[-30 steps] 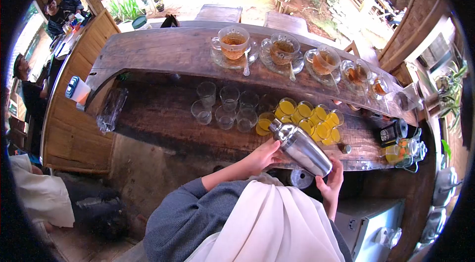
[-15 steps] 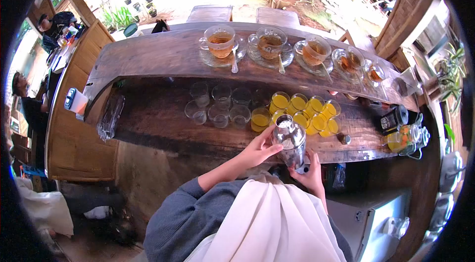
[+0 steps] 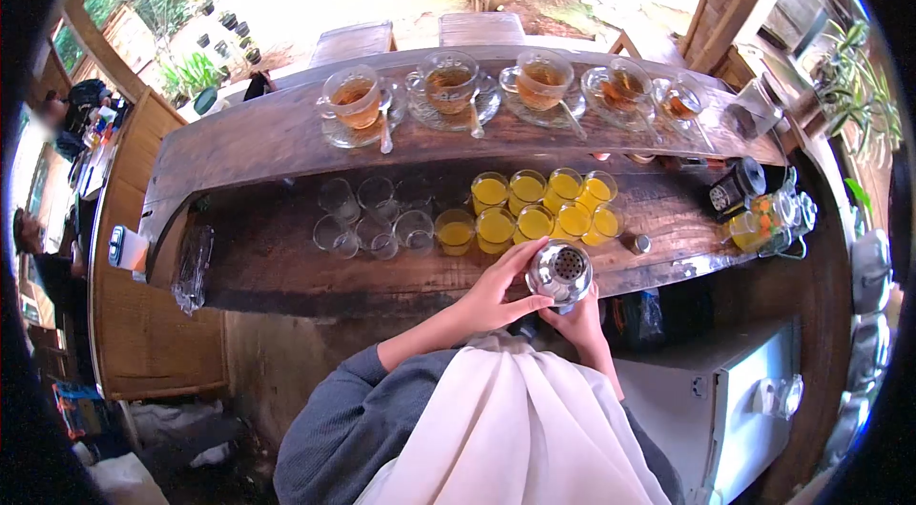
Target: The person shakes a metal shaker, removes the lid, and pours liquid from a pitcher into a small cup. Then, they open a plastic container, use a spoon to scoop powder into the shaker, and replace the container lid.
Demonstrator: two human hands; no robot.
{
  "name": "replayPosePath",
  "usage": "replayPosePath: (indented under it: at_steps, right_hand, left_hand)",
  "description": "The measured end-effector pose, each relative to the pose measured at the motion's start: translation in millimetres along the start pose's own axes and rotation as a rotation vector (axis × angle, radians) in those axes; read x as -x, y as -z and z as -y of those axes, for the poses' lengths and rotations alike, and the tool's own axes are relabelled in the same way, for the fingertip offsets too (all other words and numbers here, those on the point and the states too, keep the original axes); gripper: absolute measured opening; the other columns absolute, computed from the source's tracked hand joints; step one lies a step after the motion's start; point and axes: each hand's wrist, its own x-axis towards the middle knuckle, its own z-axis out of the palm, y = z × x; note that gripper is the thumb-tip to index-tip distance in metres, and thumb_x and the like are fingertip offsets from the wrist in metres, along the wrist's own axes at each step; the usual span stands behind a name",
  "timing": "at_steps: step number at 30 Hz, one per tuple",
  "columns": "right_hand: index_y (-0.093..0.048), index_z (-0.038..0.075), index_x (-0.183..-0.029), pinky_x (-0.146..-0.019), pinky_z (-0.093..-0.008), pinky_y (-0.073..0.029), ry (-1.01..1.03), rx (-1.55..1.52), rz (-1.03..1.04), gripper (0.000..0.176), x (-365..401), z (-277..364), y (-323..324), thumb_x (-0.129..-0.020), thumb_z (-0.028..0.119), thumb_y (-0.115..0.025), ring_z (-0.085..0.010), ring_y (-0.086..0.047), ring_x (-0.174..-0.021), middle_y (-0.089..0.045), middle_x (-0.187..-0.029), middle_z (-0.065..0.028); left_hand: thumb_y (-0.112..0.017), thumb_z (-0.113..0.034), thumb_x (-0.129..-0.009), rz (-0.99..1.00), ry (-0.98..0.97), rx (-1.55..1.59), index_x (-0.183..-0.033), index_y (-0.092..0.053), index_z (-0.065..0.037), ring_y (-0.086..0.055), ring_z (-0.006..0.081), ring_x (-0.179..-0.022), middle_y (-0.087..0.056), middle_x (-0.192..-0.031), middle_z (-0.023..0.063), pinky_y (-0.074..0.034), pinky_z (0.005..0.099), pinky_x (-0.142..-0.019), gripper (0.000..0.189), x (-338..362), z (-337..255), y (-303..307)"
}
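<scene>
My left hand (image 3: 501, 293) is wrapped round the upper side of a metal shaker (image 3: 561, 273), whose perforated strainer top faces me. Lower down, my right hand (image 3: 579, 319) holds the same shaker from below and the right. Just beyond it stand several glasses of yellow drink (image 3: 494, 226) in rows on the lower counter (image 3: 267, 262). Several empty glasses (image 3: 336, 235) are grouped to their left. A small metal cap (image 3: 639, 243) lies right of the yellow drinks.
Glass cups of tea (image 3: 355, 97) on saucers with spoons line the raised shelf (image 3: 239, 138). At the right are a dark canister (image 3: 737, 185) and a glass pitcher (image 3: 754, 226) with yellow liquid. People are at the far left. A white fridge (image 3: 668, 410) stands below right.
The shaker has tilted so its strainer top faces me more, with both hands still round it. The view has shifted to the right, so the counter items appear farther left.
</scene>
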Motion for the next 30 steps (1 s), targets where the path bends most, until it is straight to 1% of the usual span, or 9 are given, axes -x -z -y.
replayPosePath:
  at_steps: [8,10,13,16,18,20,21,26,30]
  right_hand:
    - [-0.051,0.003,-0.124,-0.101,-0.0422,-0.039,-0.193,-0.335,0.053,0.068,3,-12,25,-0.063,0.015,-0.080,-0.0355,-0.047,-0.119,-0.054,-0.123,-0.0175]
    - [-0.050,0.003,-0.124,-0.098,-0.0409,-0.042,-0.148,-0.292,0.020,0.068,1,-18,41,-0.063,0.014,-0.079,-0.0328,-0.052,-0.114,-0.057,-0.119,-0.0175]
    - [-0.052,0.002,-0.120,-0.079,-0.0337,-0.049,-0.239,-0.306,0.039,0.060,0,-42,68,-0.066,0.009,-0.075,-0.0224,-0.061,-0.089,-0.062,-0.101,-0.0133]
    - [-0.056,0.002,-0.114,-0.074,-0.0348,-0.049,-0.346,-0.165,-0.318,0.047,-10,-71,79,-0.071,0.009,-0.072,-0.0229,-0.059,-0.083,-0.060,-0.098,-0.0129]
    - [-0.055,0.002,-0.116,-0.080,-0.0371,-0.048,-0.362,-0.077,-0.384,0.046,-17,-91,84,-0.073,0.010,-0.072,-0.0280,-0.058,-0.091,-0.058,-0.103,-0.0147]
    - [-0.055,0.004,-0.117,-0.089,-0.0399,-0.045,-0.183,0.109,-0.444,0.047,-25,-109,88,-0.074,0.014,-0.072,-0.0324,-0.054,-0.102,-0.055,-0.111,-0.0165]
    - [-0.056,0.006,-0.117,-0.095,-0.0418,-0.041,-0.229,0.073,-0.363,0.048,-32,-101,94,-0.074,0.016,-0.073,-0.0342,-0.050,-0.110,-0.053,-0.117,-0.0166]
    - [-0.061,0.007,-0.114,-0.094,-0.0408,-0.042,-0.174,0.165,-0.328,0.043,-42,-119,93,-0.073,0.017,-0.073,-0.0329,-0.052,-0.107,-0.060,-0.112,-0.0120]
    - [-0.063,0.007,-0.113,-0.091,-0.0391,-0.044,-0.256,-0.011,-0.301,0.039,-42,-129,104,-0.075,0.011,-0.070,-0.0319,-0.055,-0.103,-0.062,-0.107,-0.0129]
  left_hand:
    - [-0.069,-0.018,-0.084,0.115,0.027,-0.029,-0.145,-0.019,-0.002,-0.032,0.0239,-0.133,-0.029,-0.143,0.0156,-0.031,0.0371,-0.108,0.081,-24,5,-25]
    - [-0.068,-0.017,-0.085,0.142,0.073,0.090,-0.146,-0.014,-0.003,-0.031,0.0241,-0.134,-0.027,-0.144,0.0155,-0.030,0.0389,-0.109,0.083,-29,8,-31]
    - [-0.067,-0.017,-0.086,0.177,0.095,0.089,-0.146,-0.012,-0.004,-0.030,0.0250,-0.134,-0.025,-0.145,0.0153,-0.032,0.0408,-0.108,0.083,-36,11,-39]
    - [-0.067,-0.018,-0.086,0.208,0.144,0.120,-0.147,-0.012,-0.005,-0.029,0.0255,-0.134,-0.025,-0.145,0.0152,-0.033,0.0411,-0.107,0.083,-46,7,-50]
    - [-0.067,-0.018,-0.086,0.232,0.164,0.138,-0.147,-0.012,-0.006,-0.029,0.0256,-0.135,-0.024,-0.146,0.0149,-0.034,0.0412,-0.107,0.083,-53,4,-58]
    - [-0.067,-0.018,-0.086,0.237,0.157,0.163,-0.147,-0.013,-0.008,-0.028,0.0257,-0.135,-0.024,-0.146,0.0144,-0.033,0.0413,-0.107,0.083,-61,4,-67]
    - [-0.067,-0.018,-0.086,0.246,0.156,0.166,-0.147,-0.013,-0.008,-0.028,0.0257,-0.135,-0.024,-0.146,0.0144,-0.033,0.0413,-0.107,0.083,-64,6,-71]
    - [-0.067,-0.017,-0.086,0.266,0.091,0.128,-0.147,-0.012,-0.008,-0.027,0.0252,-0.135,-0.023,-0.146,0.0139,-0.033,0.0410,-0.107,0.082,-84,18,-91]
    - [-0.067,-0.018,-0.086,0.282,0.074,0.098,-0.147,-0.012,-0.008,-0.027,0.0250,-0.135,-0.023,-0.146,0.0138,-0.032,0.0407,-0.108,0.082,-101,23,-106]
